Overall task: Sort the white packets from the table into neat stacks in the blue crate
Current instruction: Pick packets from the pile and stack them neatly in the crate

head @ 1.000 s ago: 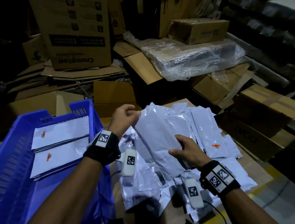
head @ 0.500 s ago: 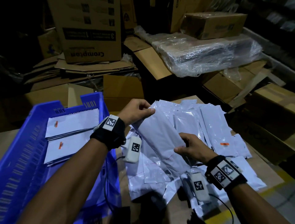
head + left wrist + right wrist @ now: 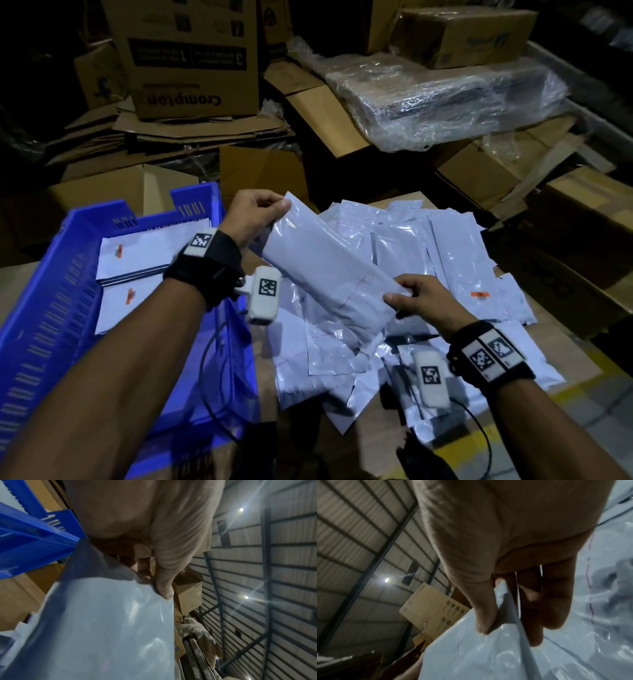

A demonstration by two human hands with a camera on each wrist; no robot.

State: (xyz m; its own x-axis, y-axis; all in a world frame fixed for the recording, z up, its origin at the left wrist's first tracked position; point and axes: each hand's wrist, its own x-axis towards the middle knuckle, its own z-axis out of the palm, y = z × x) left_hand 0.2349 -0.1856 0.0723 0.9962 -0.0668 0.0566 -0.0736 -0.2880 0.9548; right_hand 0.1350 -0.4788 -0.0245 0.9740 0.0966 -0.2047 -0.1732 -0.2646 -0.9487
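The person holds one white packet (image 3: 325, 274) lifted clear above the loose pile of packets (image 3: 428, 260), gripped at two opposite ends. The left hand (image 3: 253, 216) pinches the packet's far upper corner between thumb and curled fingers (image 3: 164, 586), and the right hand (image 3: 424, 301) pinches the near lower edge, thumb on top and fingers (image 3: 534, 615) underneath. Between the two grips the packet slopes down from the left hand to the right hand. Directly beneath it, and spreading out past the right hand, the pile lies overlapping on the table (image 3: 342, 445). Just beyond the left wrist stands the blue crate (image 3: 51, 308), where two stacks of packets (image 3: 150, 250) lie flat, one behind the other. Behind both hands sit cardboard boxes (image 3: 191, 58) and a plastic-wrapped bundle (image 3: 445, 99).
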